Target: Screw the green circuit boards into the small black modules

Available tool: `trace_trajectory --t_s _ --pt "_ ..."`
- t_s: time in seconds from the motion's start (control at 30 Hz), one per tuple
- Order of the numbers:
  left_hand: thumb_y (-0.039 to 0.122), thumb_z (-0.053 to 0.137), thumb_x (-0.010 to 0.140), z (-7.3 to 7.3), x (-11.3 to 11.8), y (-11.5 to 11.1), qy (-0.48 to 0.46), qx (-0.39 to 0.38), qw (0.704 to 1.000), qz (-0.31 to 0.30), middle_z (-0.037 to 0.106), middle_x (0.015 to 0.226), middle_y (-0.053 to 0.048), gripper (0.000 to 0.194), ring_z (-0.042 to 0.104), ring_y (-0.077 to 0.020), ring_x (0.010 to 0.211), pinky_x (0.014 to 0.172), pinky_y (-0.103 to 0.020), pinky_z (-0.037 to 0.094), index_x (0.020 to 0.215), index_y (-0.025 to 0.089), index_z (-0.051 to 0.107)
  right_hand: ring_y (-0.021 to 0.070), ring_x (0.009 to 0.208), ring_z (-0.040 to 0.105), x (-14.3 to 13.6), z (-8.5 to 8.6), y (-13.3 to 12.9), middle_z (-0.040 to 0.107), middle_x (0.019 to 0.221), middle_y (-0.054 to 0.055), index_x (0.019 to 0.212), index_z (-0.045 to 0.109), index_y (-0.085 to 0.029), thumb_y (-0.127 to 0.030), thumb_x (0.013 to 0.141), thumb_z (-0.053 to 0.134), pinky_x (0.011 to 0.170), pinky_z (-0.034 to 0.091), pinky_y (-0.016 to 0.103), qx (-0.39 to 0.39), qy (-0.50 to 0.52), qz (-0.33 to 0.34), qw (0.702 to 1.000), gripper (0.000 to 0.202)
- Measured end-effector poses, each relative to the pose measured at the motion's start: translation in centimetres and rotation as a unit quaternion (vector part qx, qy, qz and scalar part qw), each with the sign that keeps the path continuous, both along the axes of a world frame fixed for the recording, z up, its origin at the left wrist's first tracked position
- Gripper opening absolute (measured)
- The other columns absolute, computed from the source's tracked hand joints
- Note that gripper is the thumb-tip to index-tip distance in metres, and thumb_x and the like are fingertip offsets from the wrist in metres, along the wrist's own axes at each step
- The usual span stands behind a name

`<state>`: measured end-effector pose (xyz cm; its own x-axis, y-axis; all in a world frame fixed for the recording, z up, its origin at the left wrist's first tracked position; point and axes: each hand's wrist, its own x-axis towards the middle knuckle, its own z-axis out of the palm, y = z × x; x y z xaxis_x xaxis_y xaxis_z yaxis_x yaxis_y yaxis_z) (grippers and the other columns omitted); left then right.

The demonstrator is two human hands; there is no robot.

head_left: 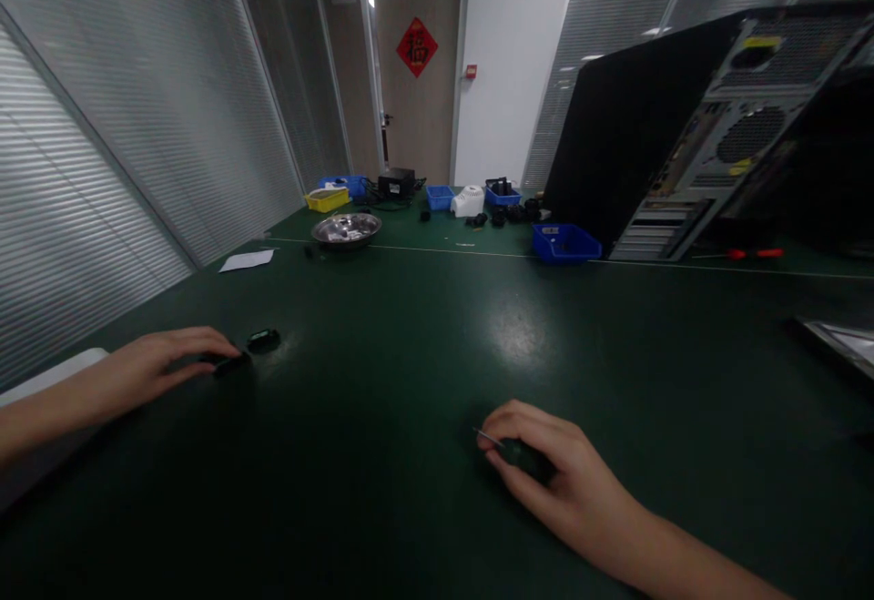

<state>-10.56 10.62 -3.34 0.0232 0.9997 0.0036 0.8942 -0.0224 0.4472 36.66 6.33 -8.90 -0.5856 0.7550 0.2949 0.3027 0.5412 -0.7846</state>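
On the left of the green table, my left hand [167, 361] is closed, thumb and fingers pinching a small flat black part [232, 364] at the tabletop. Just beyond those fingertips lies another small black piece [263, 340] with a greenish face. My right hand [553, 468] is low at the right of centre, its fingers curled around what looks like a small screwdriver [489, 436]. The thin metal shaft points left past the fingertips, while the handle is mostly hidden in the dark palm.
A metal bowl [346, 229] with small parts stands toward the back left, near a white paper [247, 260]. At the back are a yellow bin [327, 200] and a blue bin [566, 245]. A large computer case [635, 117] rises at right, beside a red-handled tool [755, 254].
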Motion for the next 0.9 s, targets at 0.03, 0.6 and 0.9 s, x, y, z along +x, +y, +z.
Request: trace_trajectory --t_s 0.03,0.6,0.9 --pt "0.047 0.062 0.064 -0.1 0.0 0.0 0.004 -0.019 1.000 -0.021 0.075 0.102 -0.005 0.033 0.067 -0.0306 0.099 0.093 -0.041 0.052 0.086 0.030 0.080 0.0188 0.088 0.065 0.0 0.0 0.0 0.066 0.097 0.008 0.098 0.063 -0.019 -0.012 0.094 0.054 0.077 0.053 0.029 0.001 0.001 0.001 1.000 0.012" --pt "0.055 0.059 0.061 0.1 -1.1 0.5 0.112 -0.094 0.989 0.004 0.072 0.099 -0.012 0.049 0.067 -0.0339 0.095 0.089 -0.044 0.050 0.091 0.019 0.073 0.0193 0.088 0.065 -0.1 0.3 0.0 0.066 0.096 0.008 0.096 0.063 -0.018 -0.011 0.093 0.054 0.077 0.053 0.031 -0.001 0.002 0.005 1.000 0.012" --pt "0.037 0.055 0.074 1.1 -0.6 0.2 0.135 -0.110 0.984 -0.021 0.074 0.100 -0.008 0.035 0.068 -0.0278 0.092 0.086 -0.036 0.050 0.099 0.017 0.070 0.0190 0.087 0.064 -0.2 0.2 0.0 0.066 0.095 0.009 0.098 0.064 -0.017 -0.012 0.094 0.054 0.076 0.053 0.031 -0.004 -0.004 0.006 1.000 0.012"
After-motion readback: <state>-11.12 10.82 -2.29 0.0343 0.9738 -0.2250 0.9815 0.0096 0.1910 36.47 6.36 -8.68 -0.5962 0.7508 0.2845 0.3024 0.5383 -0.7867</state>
